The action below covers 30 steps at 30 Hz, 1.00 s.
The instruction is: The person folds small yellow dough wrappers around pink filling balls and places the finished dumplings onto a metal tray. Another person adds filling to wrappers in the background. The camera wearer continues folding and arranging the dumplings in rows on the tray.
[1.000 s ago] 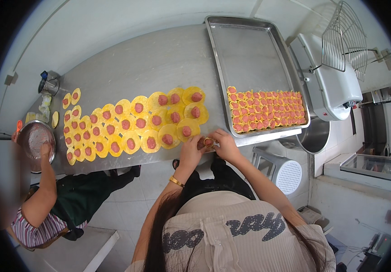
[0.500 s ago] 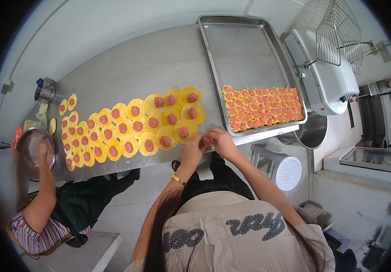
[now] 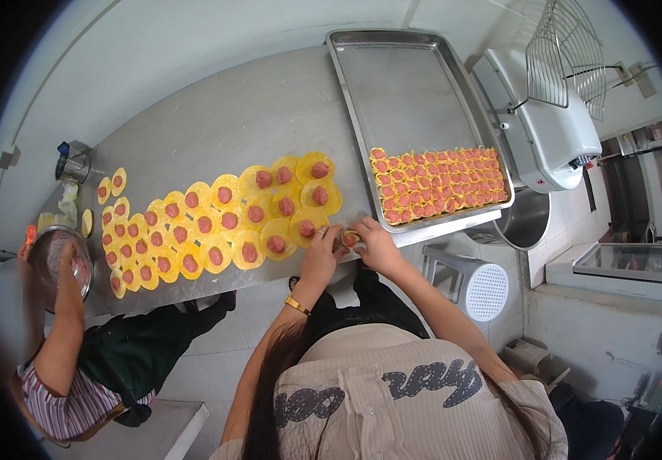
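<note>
A small open-topped dumpling, yellow wrapper around pink meat filling, sits between my two hands at the table's front edge. My left hand grips it from the left with bent fingers. From the other side my right hand pinches its rim. Left of my hands, round yellow wrappers lie in overlapping rows on the steel table, each with a lump of meat filling. To the right, a large metal tray holds tight rows of shaped dumplings in its near part.
At the far left a co-worker's hand is in a metal bowl of filling. A white machine with a wire guard stands beyond the tray. A grey-white stool stands on the floor beside the table.
The dumpling's yellow wrapper edge now shows around the filling between my fingers. My hands stay in nearly the same place. The co-worker's hand has shifted slightly in the bowl.
</note>
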Available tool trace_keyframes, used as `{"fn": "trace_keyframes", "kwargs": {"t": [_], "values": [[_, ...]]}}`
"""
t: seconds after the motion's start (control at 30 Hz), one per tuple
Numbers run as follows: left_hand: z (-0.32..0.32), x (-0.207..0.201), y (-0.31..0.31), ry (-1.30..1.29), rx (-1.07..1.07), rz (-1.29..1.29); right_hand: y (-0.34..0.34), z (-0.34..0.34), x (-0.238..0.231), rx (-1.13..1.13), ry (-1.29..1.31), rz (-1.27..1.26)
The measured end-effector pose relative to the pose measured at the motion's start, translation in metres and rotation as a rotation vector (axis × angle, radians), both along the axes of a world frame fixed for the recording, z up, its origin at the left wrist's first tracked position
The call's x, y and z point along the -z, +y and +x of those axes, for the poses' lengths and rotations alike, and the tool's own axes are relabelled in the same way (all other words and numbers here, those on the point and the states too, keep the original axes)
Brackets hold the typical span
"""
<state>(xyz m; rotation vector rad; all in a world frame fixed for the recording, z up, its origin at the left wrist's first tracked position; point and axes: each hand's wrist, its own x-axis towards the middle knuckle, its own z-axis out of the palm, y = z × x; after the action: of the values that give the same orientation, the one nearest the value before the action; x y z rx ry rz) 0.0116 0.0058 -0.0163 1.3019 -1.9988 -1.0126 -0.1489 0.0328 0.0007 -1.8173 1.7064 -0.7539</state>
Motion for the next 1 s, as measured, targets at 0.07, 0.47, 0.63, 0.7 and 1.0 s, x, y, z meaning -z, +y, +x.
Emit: {"fn": "trace_keyframes", "kwargs": {"t": [0.07,0.47,0.63,0.7,1.0], "values": [[-0.001,0.001,-0.002,0.024,0.025,-0.01,0.001,0.003,0.0,0.004,0.014,0.035],[-0.003,0.01,-0.005,0.028,0.025,-0.018,-0.006,-0.002,0.008,-0.04,-0.043,0.029],[0.006,0.005,-0.002,0.119,-0.031,0.06,-0.008,-0.002,0.007,-0.179,0.065,-0.032],[0.018,-0.001,0.0,0.089,-0.023,0.136,-0.012,-0.005,0.004,-0.259,0.096,-0.013],[0.065,-0.033,0.044,0.169,-0.173,0.29,-0.12,-0.117,-0.039,0.052,-0.194,-0.059]]}}
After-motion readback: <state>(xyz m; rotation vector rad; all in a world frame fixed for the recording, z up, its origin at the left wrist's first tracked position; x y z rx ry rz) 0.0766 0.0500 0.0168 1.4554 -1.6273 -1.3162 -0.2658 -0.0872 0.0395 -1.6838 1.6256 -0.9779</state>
